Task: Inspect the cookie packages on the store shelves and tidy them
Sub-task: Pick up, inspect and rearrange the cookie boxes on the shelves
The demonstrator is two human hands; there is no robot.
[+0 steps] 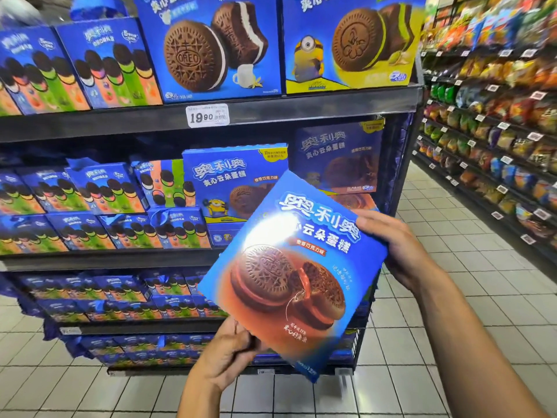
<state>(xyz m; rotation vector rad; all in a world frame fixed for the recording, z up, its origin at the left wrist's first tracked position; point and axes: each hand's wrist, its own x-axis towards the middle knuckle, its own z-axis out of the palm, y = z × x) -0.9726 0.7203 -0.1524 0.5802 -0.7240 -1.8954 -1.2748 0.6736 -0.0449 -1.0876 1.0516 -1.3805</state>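
A blue chocolate cookie box [297, 273] is held tilted in front of the shelves, its printed front facing me, with a bright glare near its upper middle. My left hand [230, 349] pinches its lower left edge. My right hand [398, 247] grips its upper right edge from behind. Behind the box, the middle shelf [105, 259] carries more blue cookie boxes: one of the same kind [232, 179] stands upright, and another [339, 155] sits further back in shadow.
The top shelf [271, 111] bears large cookie boxes and a 19.90 price tag [207, 116]. Several smaller multi-flavour boxes [90, 191] fill the left side and lower shelves. A snack aisle [494, 122] runs along the right, with tiled floor [437, 236] between.
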